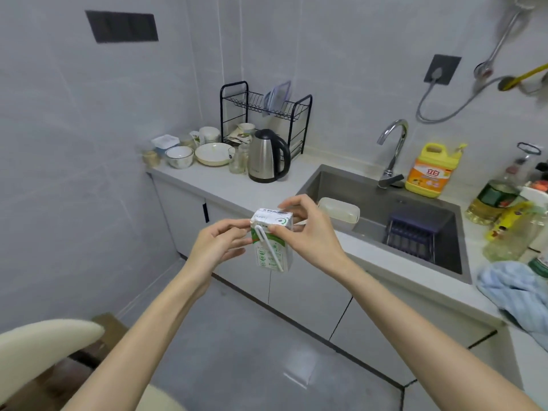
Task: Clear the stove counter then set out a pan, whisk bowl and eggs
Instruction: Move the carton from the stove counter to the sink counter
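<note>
Both of my hands hold a small white and green drink carton [271, 247] in the air in front of the counter [225, 185]. A wrapped straw lies diagonally across its front face. My left hand [219, 244] grips its left side. My right hand [308, 232] pinches its top right corner. Bowls [179, 155] and a cream plate [212, 154] sit at the counter's far left end. No pan or eggs are in view.
A steel kettle [268, 157] stands before a black dish rack [264, 114]. The sink [385, 221] holds a clear plastic box [339, 212] and a dark basket [412, 232]. A yellow detergent jug [430, 170], oil bottles [492, 200] and a blue towel [516, 295] crowd the right.
</note>
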Motion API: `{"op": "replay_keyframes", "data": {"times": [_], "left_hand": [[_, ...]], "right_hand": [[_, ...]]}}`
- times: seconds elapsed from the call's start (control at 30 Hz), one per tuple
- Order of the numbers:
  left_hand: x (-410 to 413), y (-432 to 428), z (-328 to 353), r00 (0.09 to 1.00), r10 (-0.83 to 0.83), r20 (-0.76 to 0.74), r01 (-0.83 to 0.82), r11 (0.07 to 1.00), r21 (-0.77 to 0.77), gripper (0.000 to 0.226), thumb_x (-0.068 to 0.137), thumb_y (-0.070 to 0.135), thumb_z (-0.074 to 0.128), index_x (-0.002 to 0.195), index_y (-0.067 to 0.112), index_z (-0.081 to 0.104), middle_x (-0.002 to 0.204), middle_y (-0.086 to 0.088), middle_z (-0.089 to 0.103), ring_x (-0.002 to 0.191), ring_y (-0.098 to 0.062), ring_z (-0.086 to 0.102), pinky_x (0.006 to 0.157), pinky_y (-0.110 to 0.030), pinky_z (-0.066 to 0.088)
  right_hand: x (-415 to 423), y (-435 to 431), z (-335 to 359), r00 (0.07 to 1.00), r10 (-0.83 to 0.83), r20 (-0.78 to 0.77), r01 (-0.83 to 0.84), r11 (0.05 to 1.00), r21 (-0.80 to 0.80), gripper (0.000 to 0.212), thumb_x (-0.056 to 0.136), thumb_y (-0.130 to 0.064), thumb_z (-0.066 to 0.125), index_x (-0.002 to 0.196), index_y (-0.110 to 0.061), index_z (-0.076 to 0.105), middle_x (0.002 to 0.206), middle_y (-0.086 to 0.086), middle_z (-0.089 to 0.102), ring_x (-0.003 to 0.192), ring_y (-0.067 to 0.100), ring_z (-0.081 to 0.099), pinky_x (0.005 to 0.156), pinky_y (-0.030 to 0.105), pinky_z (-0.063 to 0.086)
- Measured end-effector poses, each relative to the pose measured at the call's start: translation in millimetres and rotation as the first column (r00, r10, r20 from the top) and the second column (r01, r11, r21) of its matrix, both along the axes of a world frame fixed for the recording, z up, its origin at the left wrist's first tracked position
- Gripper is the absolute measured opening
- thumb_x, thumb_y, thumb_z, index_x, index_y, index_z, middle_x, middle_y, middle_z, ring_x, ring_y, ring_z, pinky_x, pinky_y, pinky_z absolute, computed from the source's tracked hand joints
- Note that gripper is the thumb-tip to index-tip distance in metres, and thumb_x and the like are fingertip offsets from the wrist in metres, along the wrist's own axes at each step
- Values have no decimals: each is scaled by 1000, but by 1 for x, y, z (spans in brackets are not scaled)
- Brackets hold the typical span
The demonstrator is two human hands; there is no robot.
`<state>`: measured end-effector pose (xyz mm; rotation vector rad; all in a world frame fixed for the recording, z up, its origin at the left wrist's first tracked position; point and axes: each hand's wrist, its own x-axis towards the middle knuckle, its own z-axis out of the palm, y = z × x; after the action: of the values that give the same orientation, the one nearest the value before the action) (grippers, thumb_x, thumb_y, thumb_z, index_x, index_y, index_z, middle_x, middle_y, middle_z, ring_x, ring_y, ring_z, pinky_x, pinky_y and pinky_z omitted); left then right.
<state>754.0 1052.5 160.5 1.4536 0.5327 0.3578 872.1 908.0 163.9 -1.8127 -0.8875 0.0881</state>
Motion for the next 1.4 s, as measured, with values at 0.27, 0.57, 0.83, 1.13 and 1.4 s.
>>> {"op": "replay_keyframes", "data": {"times": [0.27,0.57,0.83,1.13,1.4], "left_hand": [[93,132,-23,998,45,-35,-46,999,-23,23,93,7,51,103,14,70,101,0,74,99,-14,69,89,-34,54],[199,294,-38,989,72,-131,-76,997,-22,24,92,8,53,107,14,71,109,1,72,104,-11,66,94,-39,53],[269,416,-75,967,103,-233,-124,989,-79,25,93,8,53,111,16,70,110,1,70,98,-12,68,84,-31,57],[348,521,-123,936,111,-334,-173,971,-163,33,93,-6,44,114,9,65,120,-3,64,108,-15,62,91,-29,52],[397,582,-139,920,36,-391,-121,973,-195,30,93,-4,49,87,19,66,96,7,67,99,-10,62,95,-26,48]], "right_hand": [[99,137,-24,999,40,-24,-41,999,-22,33,76,-25,79,100,-22,56,96,-15,66,93,-1,64,74,25,56],[206,306,-49,995,44,-90,-50,997,-65,35,70,-20,83,87,-32,54,97,-10,66,89,6,62,78,32,55],[284,439,-93,988,84,-134,-103,984,-143,38,69,-20,84,87,-25,51,95,-6,64,95,11,61,74,31,54],[363,549,-145,967,107,-231,-152,970,-187,48,69,-21,85,100,-14,49,93,-9,62,87,1,60,67,30,54],[407,613,-175,939,26,-343,-109,968,-225,50,68,-16,85,101,-15,48,91,-8,64,83,-1,61,68,26,54]]}}
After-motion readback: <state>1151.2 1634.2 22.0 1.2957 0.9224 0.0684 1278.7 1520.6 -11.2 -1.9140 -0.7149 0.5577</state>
